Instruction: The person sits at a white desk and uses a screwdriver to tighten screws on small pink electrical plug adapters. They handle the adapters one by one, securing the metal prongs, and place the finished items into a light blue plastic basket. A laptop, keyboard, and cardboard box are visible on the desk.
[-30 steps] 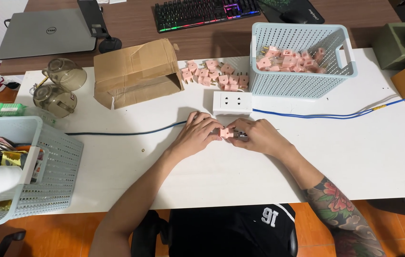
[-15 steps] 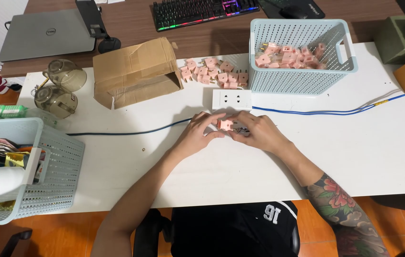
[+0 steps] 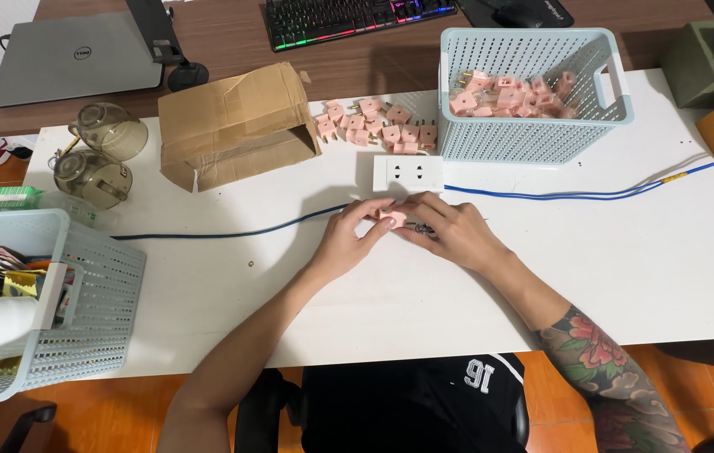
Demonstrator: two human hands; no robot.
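Both my hands meet at the middle of the white table (image 3: 625,277), just in front of the white socket block (image 3: 408,174). Left hand (image 3: 348,239) and right hand (image 3: 453,233) are fingertip to fingertip, pinching one small pink plug adapter (image 3: 392,219) between them. Left fingers curl onto its left side, right fingers close on its right side. A small dark tool or metal part (image 3: 420,227) sticks out under the right fingers; can't tell what it is. Adapter sits just above the tabletop, whether it touches I can't tell.

The blue cable (image 3: 558,195) runs from the table's right edge to the socket block, then on leftward as a darker stretch behind my left hand.

Behind the socket block, toward the far edge: a loose heap of pink adapters (image 3: 373,130) lying on the table. Right of it, a pale blue perforated basket (image 3: 533,138) holding more of the same pink pieces. Left of the heap, an open cardboard box (image 3: 235,122) on its side.

Near the far left corner: two smoky clear cups (image 3: 97,155) on their sides, touching. At the left edge, near side: a second pale perforated basket (image 3: 93,315), overhanging the table, with mixed stuff inside.

Beyond the far edge, on a brown desk (image 3: 231,38): grey laptop (image 3: 72,59) and a backlit keyboard (image 3: 357,17).
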